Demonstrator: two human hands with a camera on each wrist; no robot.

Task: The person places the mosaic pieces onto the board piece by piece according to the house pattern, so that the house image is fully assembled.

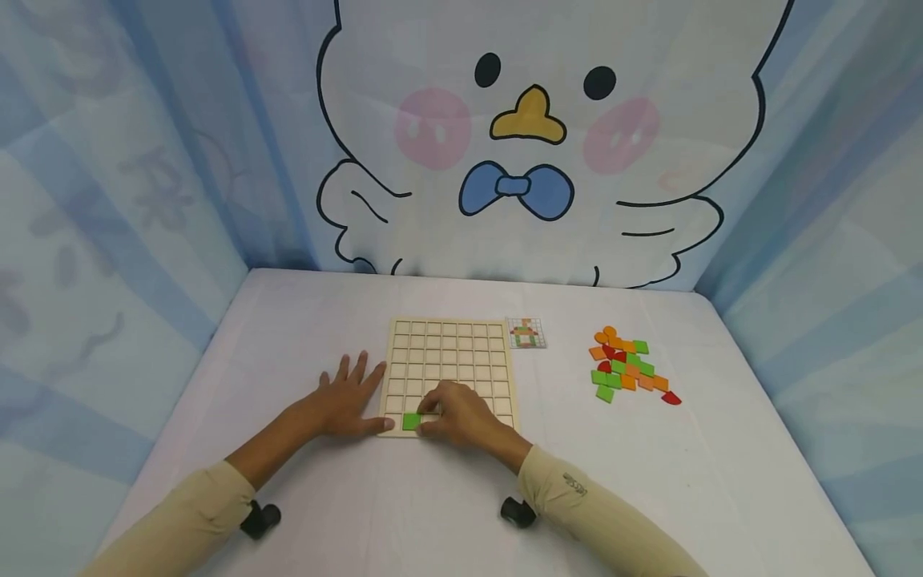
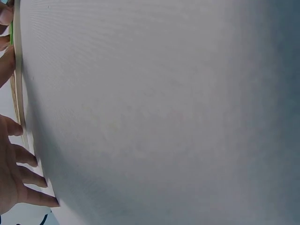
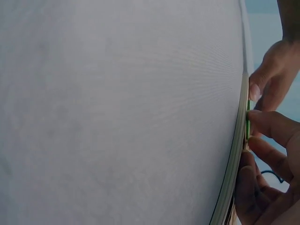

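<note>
A wooden grid board (image 1: 450,327) lies flat on the table. In its front row, second cell from the left, sits a green square tile (image 1: 411,421). My right hand (image 1: 461,413) pinches this tile at its right side between thumb and index finger, the other fingers curled over the board. The right wrist view shows the tile's green edge (image 3: 248,112) at the thumb tip. My left hand (image 1: 346,405) has its fingers spread along the board's left side, and its thumb rests on the front left corner. In the left wrist view, the left hand's fingers (image 2: 33,178) are straight.
A small pattern card (image 1: 526,332) lies beside the board's back right corner. Farther right is a loose pile of green, orange and red pieces (image 1: 627,365). A cartoon-printed curtain (image 1: 519,240) stands behind the white table (image 1: 685,473). Black devices (image 1: 517,513) hang at both wrists.
</note>
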